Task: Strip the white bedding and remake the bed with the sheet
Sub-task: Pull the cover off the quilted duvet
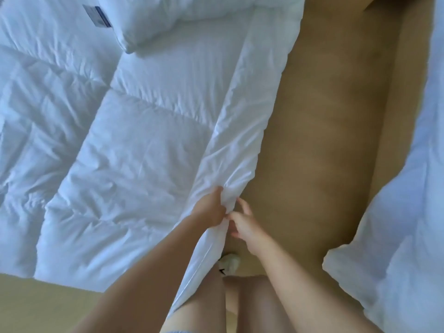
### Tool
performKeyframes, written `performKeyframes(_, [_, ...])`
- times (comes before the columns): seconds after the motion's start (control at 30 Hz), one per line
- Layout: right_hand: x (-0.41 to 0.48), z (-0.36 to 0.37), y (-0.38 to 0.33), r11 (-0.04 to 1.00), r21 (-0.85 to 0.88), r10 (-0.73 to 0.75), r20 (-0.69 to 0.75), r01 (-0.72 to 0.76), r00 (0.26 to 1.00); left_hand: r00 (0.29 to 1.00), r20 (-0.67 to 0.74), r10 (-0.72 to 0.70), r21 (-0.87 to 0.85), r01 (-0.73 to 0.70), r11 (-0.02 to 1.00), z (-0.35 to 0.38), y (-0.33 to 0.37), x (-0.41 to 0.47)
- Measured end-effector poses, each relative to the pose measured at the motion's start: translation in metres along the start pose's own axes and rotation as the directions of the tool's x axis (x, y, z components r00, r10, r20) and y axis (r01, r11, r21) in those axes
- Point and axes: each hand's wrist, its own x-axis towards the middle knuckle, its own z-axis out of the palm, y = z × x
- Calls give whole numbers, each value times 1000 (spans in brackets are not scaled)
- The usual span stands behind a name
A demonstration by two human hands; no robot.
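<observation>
Left hand grips one sheet, right hand touching; one pillow beyond.

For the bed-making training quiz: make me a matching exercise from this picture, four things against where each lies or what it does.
Things
1. pillow
2. left hand
3. blue label
4. second heap of white bedding

Places or states
A. at the right edge, beyond the tan floor
B. just left of the pillow, near the top
C. grips the bunched edge of the sheet
D. lies at the top, on the quilted duvet

Pairs: 1-D, 2-C, 3-B, 4-A
</observation>
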Motion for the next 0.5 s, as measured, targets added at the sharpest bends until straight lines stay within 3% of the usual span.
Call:
performKeyframes(0.07, [20,-22,-22,993,-117,-24,-21,21,999,1000,6,-20,-66,21,998,4,-2,0])
performKeyframes(0.17, [44,-55,-68,963,-264,-48,12,49,999,983,-112,-146,-232,117,966,-15,16,17])
performKeyframes(0.3, [68,-101,-151,904,-403,-121,75,142,990,896,-259,-360,-593,147,792,-80,67,65])
performKeyframes(0.33, [73,-111,-176,871,-454,-163,94,188,982,863,-273,-425,-700,125,703,-102,83,77])
performKeyframes(0.4, [82,-128,-231,759,-574,-262,162,307,951,822,-237,-517,-906,6,424,-150,118,101])
performKeyframes(0.5, [88,-138,-314,561,-665,-432,273,493,859,812,-132,-569,-988,-156,7,-222,170,132])
